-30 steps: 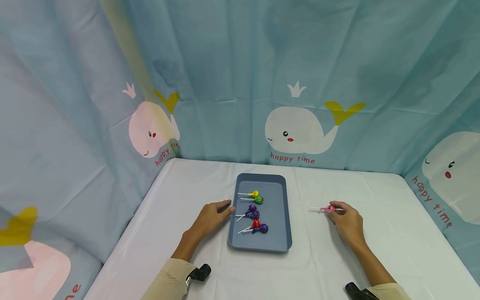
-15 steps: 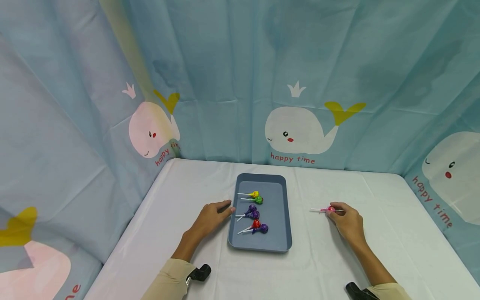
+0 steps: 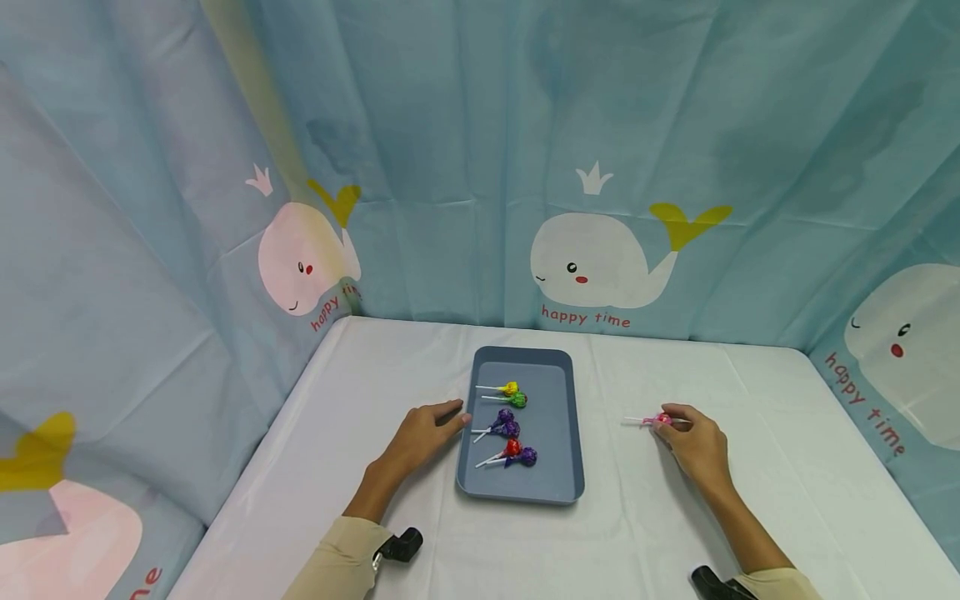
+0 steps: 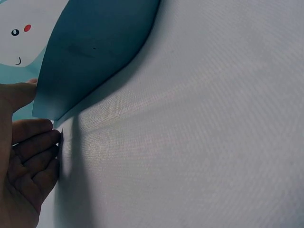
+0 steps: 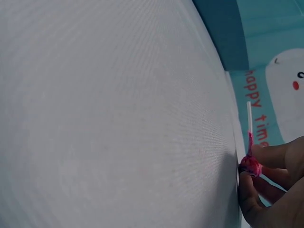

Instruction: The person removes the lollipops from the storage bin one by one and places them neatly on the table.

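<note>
My right hand (image 3: pixel 693 442) pinches a pink-wrapped lollipop (image 5: pixel 251 165) by its candy end, low over the table to the right of the tray. Its white stick points left in the head view, and the fingers partly cover the candy. On the other side, my left hand (image 3: pixel 420 435) rests at the left rim of a blue-grey tray (image 3: pixel 558 433), fingers relaxed and thumb at the edge. Along the tray's left half lie a yellow lollipop (image 3: pixel 511 388), a green lollipop (image 3: pixel 518 400), a red lollipop (image 3: pixel 512 448) and several purple lollipops (image 3: pixel 528 457).
A white cloth covers the table (image 3: pixel 615 542). A blue curtain (image 3: pixel 450 167) with printed whales encloses the back and both sides. Black camera mounts (image 3: pixel 401 545) sit at the wrists by the beige sleeves.
The pink lollipop has shifted very slightly to the right in the head view, still between my right fingers. My left hand, the tray and its lollipops stay in place.
</note>
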{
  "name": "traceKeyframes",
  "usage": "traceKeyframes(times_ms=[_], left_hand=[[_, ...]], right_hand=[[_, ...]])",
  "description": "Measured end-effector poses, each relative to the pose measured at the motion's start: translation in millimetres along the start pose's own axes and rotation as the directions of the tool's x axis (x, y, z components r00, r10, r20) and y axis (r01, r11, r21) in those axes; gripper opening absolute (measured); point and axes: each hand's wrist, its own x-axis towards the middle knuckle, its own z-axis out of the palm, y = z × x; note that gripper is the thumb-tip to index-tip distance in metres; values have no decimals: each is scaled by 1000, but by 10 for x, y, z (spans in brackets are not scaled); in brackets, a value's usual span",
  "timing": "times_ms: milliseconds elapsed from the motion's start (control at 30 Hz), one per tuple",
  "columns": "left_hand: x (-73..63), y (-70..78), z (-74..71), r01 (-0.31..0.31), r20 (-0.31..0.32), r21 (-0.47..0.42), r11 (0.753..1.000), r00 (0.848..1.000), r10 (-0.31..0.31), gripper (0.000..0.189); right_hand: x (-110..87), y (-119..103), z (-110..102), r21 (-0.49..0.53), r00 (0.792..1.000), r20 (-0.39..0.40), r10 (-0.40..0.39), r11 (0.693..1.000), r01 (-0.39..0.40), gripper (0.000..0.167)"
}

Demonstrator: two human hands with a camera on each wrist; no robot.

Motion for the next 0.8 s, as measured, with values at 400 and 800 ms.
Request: traceKeyframes(times_ms=[400, 800], left_hand=[[-1, 10, -11, -7, 2, 3, 1000, 1000, 7, 61], [0, 16, 0, -1, -5, 0, 1000, 1000, 1, 61]], right_hand=[[-34, -80, -39, 53, 999, -26, 25, 998, -23, 43], [-109, -310, 21, 91, 999, -33, -30, 995, 33, 45]])
